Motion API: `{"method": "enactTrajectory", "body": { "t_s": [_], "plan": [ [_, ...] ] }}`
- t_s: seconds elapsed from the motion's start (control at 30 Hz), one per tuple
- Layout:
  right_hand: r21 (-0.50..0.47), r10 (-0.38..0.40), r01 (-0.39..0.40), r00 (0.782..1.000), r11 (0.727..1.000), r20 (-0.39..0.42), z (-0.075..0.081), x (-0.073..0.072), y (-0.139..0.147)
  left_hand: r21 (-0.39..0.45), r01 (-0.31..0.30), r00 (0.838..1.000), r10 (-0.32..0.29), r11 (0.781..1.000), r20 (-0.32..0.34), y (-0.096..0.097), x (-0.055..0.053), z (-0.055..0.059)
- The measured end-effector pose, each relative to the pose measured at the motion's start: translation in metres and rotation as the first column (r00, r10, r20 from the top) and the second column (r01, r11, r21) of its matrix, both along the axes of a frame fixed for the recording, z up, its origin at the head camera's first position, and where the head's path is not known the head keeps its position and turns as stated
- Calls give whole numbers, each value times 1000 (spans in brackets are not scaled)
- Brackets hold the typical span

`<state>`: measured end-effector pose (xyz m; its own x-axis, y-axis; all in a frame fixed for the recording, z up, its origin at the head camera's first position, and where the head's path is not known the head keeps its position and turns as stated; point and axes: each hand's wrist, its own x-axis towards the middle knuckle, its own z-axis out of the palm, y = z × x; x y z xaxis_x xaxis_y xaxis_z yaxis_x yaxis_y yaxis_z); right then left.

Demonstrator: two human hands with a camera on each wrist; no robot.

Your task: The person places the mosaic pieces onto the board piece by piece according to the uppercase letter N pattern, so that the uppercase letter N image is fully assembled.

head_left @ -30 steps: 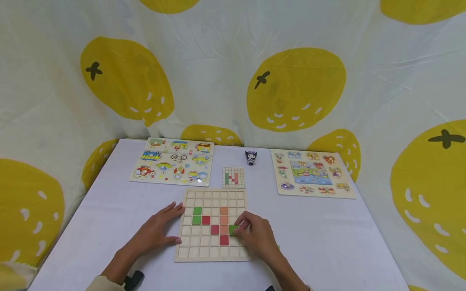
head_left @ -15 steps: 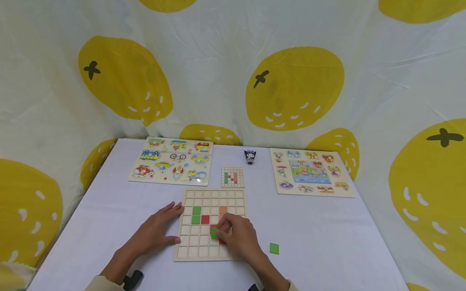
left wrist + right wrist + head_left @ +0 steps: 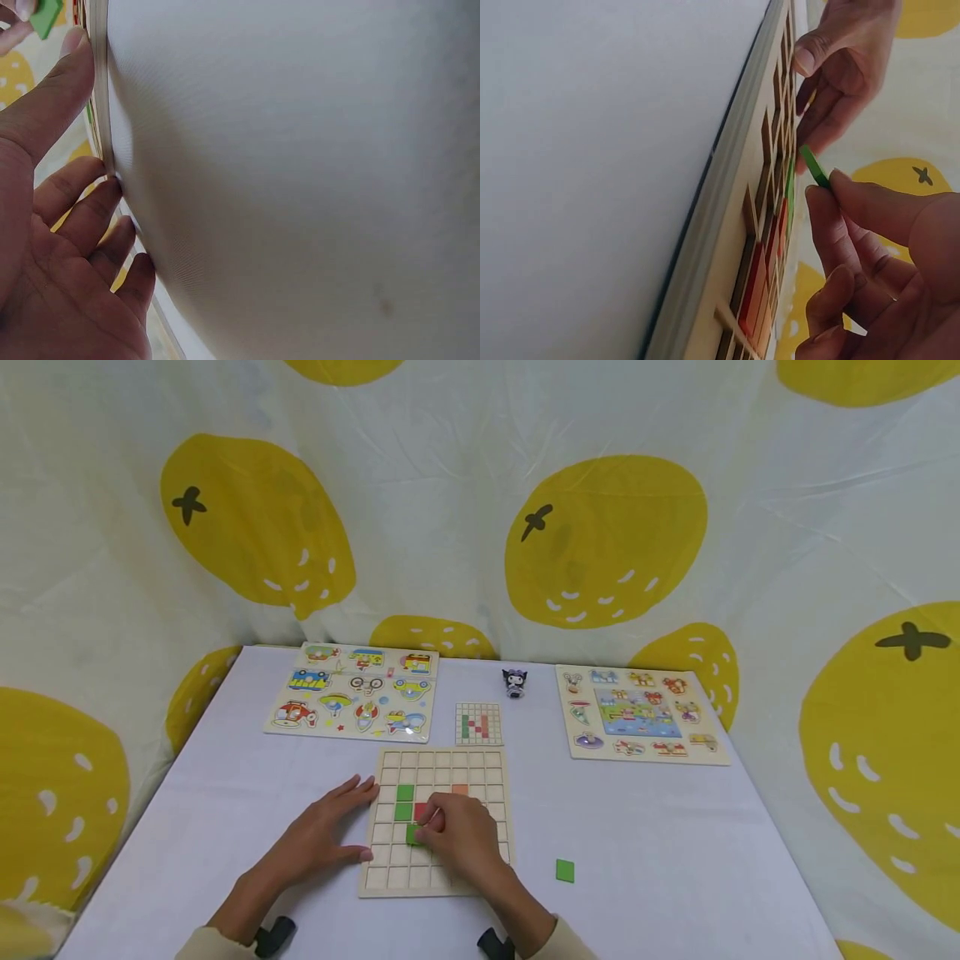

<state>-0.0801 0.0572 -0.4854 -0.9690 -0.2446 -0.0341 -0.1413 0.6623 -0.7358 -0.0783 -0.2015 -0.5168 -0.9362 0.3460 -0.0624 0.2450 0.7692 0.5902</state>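
Observation:
A wooden grid board lies on the white table, with green tiles, a partly covered red tile and an orange tile set in its cells. My right hand pinches a green square tile between thumb and fingertips, tilted above the board just below the two green tiles; this hand hides several cells. At the board's left edge rests my left hand, its fingers extended and thumb spread, fingertips touching the rim in the left wrist view.
A loose green tile lies right of the board. Behind it are a small pattern card, a figurine, a vehicle puzzle at left and another puzzle at right. A lemon-print curtain hangs behind.
My right hand has carried the green tile leftward across the board, from its right side to near the left green column. The loose green tile is uncovered. My left hand has stayed in place.

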Motion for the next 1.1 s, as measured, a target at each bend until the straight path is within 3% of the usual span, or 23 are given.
{"method": "enactTrajectory", "body": {
  "t_s": [0.9,1.1],
  "plan": [
    [157,-4,7,1000,988,-15,-10,-11,-30,-14,-3,1000,3,1000,-6,0,0,-1],
    [139,3,-1,1000,990,-11,-8,-10,-26,-2,-3,1000,3,1000,-4,0,-1,-2]
  ]
}}
